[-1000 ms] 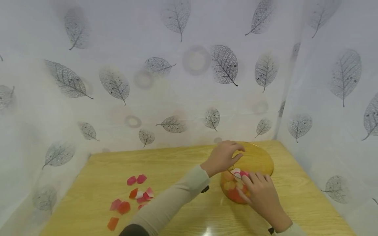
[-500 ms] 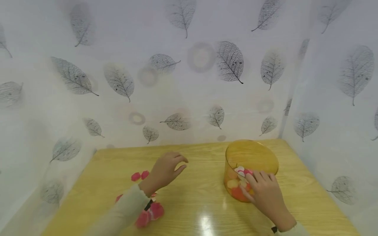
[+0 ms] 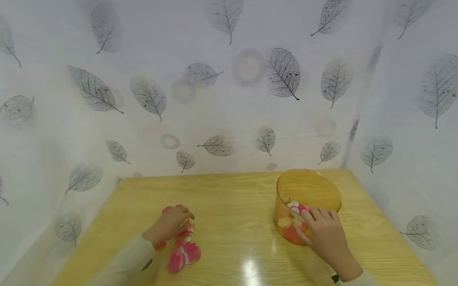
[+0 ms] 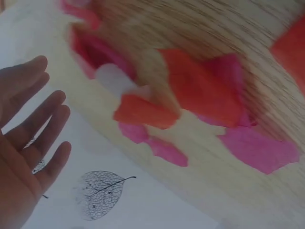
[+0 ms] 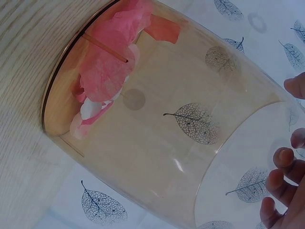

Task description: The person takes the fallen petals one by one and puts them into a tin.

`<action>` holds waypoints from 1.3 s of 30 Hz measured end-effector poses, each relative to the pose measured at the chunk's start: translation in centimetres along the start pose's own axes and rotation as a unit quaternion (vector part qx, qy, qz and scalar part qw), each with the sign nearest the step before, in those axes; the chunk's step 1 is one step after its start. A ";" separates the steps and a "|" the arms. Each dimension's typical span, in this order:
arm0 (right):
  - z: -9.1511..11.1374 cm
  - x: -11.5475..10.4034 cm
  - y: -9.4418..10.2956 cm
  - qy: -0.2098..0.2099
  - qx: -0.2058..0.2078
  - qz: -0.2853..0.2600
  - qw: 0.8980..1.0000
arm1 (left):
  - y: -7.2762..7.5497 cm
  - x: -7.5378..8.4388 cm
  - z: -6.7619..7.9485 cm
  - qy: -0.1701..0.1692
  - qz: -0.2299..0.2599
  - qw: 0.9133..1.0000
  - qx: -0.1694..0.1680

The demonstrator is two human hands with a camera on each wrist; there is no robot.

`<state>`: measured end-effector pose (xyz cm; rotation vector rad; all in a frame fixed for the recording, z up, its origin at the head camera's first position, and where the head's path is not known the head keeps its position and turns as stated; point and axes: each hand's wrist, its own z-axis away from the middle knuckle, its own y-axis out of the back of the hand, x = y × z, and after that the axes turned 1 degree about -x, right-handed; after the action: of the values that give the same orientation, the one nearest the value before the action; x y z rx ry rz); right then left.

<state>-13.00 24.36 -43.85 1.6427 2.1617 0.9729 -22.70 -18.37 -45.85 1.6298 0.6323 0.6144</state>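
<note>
My left hand (image 3: pixel 169 226) hovers at or just above scattered petals (image 3: pixel 184 256) on the left of the table. The left wrist view shows its extended, slightly bent fingers (image 4: pixel 47 129) apart from the red, pink, orange and white petals (image 4: pixel 202 90). On the right stands a see-through amber container (image 3: pixel 309 188) with a wide slanted mouth. Pink, white and orange petals (image 5: pixel 107 67) lie at its bottom, near a thin brown stick (image 5: pixel 107 47). My right hand (image 3: pixel 327 234) is beside its mouth, loosely bent; the right wrist view shows its fingers (image 5: pixel 281 186) beyond the rim, holding nothing visible.
The light wooden table (image 3: pixel 232 214) meets a white curtain-like backing (image 3: pixel 229 99) printed with grey skeleton leaves at the back and sides. A bright reflection lies on the table's front middle.
My left hand has moved left from over the container to the petals, its fingers staying loosely bent. My right hand stays beside the container. The head view has shifted slightly.
</note>
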 end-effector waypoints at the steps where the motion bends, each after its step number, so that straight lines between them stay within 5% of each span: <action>1: 0.0 0.0 0.0 0.000 -0.001 0.002 1.000 | -0.3 -0.2 0.0 -0.007 0.002 1.000 -0.005; 8: 0.1 0.1 -0.1 -0.001 -0.006 0.006 1.000 | -2.3 -1.2 -0.4 -0.029 -0.001 0.999 -0.017; 19: 0.0 0.2 0.0 0.008 -0.007 0.000 1.000 | -2.4 -1.1 -1.2 -0.002 -0.025 0.999 -0.020; 29: 0.1 0.3 0.1 0.007 -0.008 0.004 1.000 | 0.4 0.7 -3.7 -0.016 -0.037 0.999 0.016; 39: -0.1 0.1 0.1 0.008 0.005 -0.007 1.000 | 3.5 4.6 -8.0 -0.061 -0.002 0.995 0.080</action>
<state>-12.98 24.44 -43.66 1.6281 2.1876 0.9761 -24.75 -10.00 -41.09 1.8010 0.6072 0.4660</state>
